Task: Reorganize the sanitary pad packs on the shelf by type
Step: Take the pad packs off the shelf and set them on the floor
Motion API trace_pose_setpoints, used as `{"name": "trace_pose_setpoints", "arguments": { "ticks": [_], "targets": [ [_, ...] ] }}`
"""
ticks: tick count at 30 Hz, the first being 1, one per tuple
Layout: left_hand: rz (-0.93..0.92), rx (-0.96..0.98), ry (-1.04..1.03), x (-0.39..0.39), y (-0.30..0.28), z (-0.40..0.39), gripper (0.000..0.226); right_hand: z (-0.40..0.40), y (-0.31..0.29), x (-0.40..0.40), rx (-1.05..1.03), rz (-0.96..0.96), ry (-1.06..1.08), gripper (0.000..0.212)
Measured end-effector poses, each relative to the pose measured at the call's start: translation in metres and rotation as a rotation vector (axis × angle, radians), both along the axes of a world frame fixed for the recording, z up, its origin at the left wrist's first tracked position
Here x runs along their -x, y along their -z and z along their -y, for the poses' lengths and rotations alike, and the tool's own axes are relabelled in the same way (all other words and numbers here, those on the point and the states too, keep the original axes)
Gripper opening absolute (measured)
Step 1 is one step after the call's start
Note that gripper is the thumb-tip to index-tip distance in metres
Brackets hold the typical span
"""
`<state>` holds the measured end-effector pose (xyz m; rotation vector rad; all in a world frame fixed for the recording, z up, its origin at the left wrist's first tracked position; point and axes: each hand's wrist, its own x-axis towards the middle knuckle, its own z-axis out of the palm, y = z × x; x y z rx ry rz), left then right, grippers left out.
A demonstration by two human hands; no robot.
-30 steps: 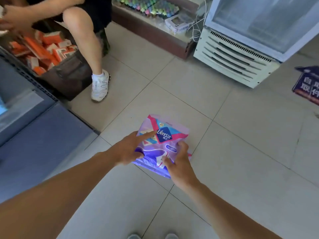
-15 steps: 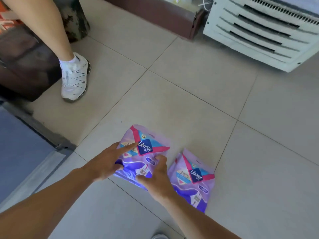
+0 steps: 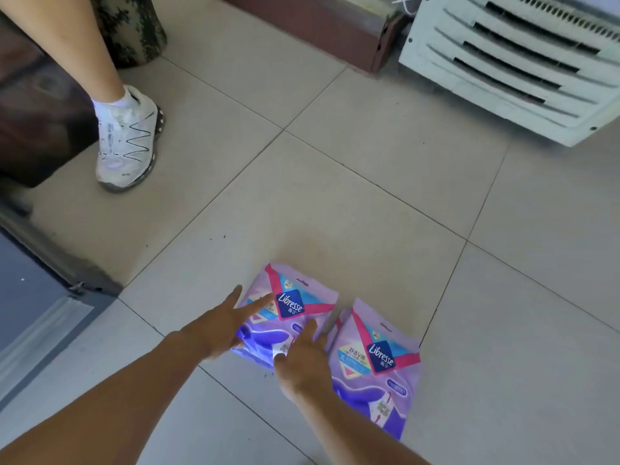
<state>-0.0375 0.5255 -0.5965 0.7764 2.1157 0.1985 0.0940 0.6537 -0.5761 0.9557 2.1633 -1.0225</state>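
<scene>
Now laying left Libresse pack flat on floor tile, just beside its twin at four o'clock; left hand and right hand fingers spread, pressing lightly. Best squared edge to edge before letting go.

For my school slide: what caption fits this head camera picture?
Both hands, left and right, lay a purple plastic pad pack beside its twin on the tiled floor.

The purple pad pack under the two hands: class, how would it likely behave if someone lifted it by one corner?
The pad pack looks like a soft, glossy plastic pouch, so it would probably sag and could slip in a loose grip. It lies flat on the tiled floor under the left hand and right hand, so rolling seems unlikely.
</scene>
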Motion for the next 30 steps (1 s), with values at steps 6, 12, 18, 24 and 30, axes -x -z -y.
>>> {"name": "trace_pose_setpoints", "arguments": {
  "ticks": [6,12,18,24,30],
  "targets": [
    [-0.184,0.087,-0.013,-0.026,-0.104,0.013,0.095,-0.004,-0.092,-0.011,-0.191,-0.063,-0.261,0.077],
    [-0.319,0.133,-0.089,-0.06,-0.265,0.065,0.088,0.028,-0.25,-0.014,-0.353,-0.307,-0.547,0.073],
    [-0.588,0.228,-0.201,-0.095,-0.426,0.136,0.077,0.084,-0.393,-0.012,-0.488,-0.452,-0.797,0.06],
    [-0.606,0.272,-0.449,-0.107,-0.518,0.213,0.072,0.133,-0.474,0.007,-0.535,-0.498,-0.955,0.062],
    [-0.57,0.289,-0.731,-0.163,-0.539,0.277,0.07,0.174,-0.51,-0.012,-0.524,-0.527,-1.117,0.058]
  ]
}}
